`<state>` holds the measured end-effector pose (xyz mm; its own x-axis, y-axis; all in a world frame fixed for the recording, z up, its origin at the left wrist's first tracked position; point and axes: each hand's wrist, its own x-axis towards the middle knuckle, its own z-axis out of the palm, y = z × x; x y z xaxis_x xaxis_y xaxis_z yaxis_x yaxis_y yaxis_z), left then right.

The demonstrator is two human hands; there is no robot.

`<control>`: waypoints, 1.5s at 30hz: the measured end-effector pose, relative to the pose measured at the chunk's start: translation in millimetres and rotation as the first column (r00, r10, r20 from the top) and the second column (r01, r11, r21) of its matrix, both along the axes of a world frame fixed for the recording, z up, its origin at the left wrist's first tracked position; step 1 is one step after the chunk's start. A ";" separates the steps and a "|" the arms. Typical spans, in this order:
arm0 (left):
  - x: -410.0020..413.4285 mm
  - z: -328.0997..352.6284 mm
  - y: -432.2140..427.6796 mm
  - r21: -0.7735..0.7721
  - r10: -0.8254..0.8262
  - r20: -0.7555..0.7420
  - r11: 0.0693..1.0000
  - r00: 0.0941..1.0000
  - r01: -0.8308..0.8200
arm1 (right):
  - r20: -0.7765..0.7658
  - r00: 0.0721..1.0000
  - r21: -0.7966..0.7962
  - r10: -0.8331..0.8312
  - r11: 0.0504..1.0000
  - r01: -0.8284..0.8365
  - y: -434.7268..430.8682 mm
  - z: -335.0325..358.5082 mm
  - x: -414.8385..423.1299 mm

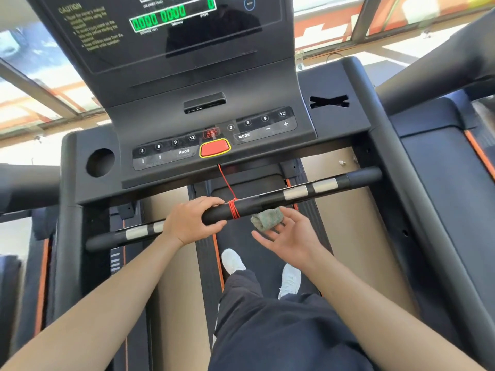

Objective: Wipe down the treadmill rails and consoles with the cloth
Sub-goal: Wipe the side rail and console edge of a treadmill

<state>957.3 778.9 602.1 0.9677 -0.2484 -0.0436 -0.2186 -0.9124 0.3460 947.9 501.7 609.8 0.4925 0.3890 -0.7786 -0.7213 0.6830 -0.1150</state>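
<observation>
**Wiping the Front Crossbar: Underside Pass**

Your left hand [192, 222] is wrapped around the black tubular crossbar [267, 200], to the left of the thin red cord [233, 210] wound round its middle. Your right hand [290, 238] is wide open, palm up, just below the crossbar and to the right of the cord. The small grey-green folded cloth [266, 220] rests on its fingertips, at the underside of the crossbar. It is not gripped.

1. Curl the right hand's fingers so the cloth wraps the crossbar instead of lying loose. In this position it could drop to the belt.
2. Draw the cloth rightward over the silver sensor patches [296, 192], turning the wrist to cover top and underside.
3. Work around the cord. Do not drag it, because it leads up to the red, yellow-rimmed safety key [215, 148].
4. Move the left hand aside to wipe the section it covers.

**Legible markings on the dark grey console [160, 111]**

- "CAUTION" heads a block of yellow text. The lines below it are too blurred to read.
- The green digits show "0000 0000".
- Both key rows are numbered 3, 6, 9 and 12.
- "PROG" is on the left and "MODE" on the right, with minus and plus keys.
- The red label above the safety key appears to read "STOP / START".
- No brand name is readable.
</observation>
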 end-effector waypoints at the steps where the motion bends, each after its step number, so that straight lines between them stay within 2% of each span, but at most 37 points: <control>1: -0.5 2.8 -2.3 -0.017 0.030 -0.015 0.999 0.999 -0.030 | -0.001 1.000 -0.005 0.017 1.000 -0.017 8.3 1.7 -0.8; 5: -10.2 7.1 -14.8 -0.044 0.158 -0.008 0.986 0.987 -0.158 | 0.006 0.997 -0.041 0.072 0.997 -0.071 36.4 8.0 -0.4; 8: -15.4 6.6 -21.4 -0.058 0.235 -0.003 0.970 0.972 -0.235 | -0.030 0.999 -0.032 0.041 0.999 -0.042 38.3 9.3 2.1; 12: -15.6 7.6 -22.1 -0.056 0.257 -0.033 0.964 0.966 -0.259 | -0.071 0.997 0.012 -0.035 0.999 0.036 17.1 6.7 4.5; 20: -16.4 10.1 -23.2 -0.042 0.278 -0.063 0.959 0.958 -0.281 | -0.004 0.979 0.014 -0.202 0.979 0.202 -41.5 2.4 9.8; 28: -15.6 12.6 -25.1 -0.061 0.300 -0.139 0.949 0.944 -0.311 | 0.030 0.999 0.041 -0.019 0.999 0.017 9.1 4.2 0.3; 31: -20.4 8.4 -29.9 -0.062 0.288 -0.089 0.954 0.953 -0.294 | -0.003 1.000 0.041 -0.008 0.999 0.008 24.5 6.3 1.9; 38: -28.3 -3.4 -34.5 0.003 0.319 -0.019 0.948 0.948 -0.319 | -0.053 0.974 0.022 -0.220 0.975 0.221 -24.4 4.5 7.8; 45: -31.6 -4.1 -32.6 -0.102 0.334 -0.006 0.937 0.942 -0.333 | 0.072 0.914 -0.093 -0.400 0.910 0.405 -111.9 9.9 25.3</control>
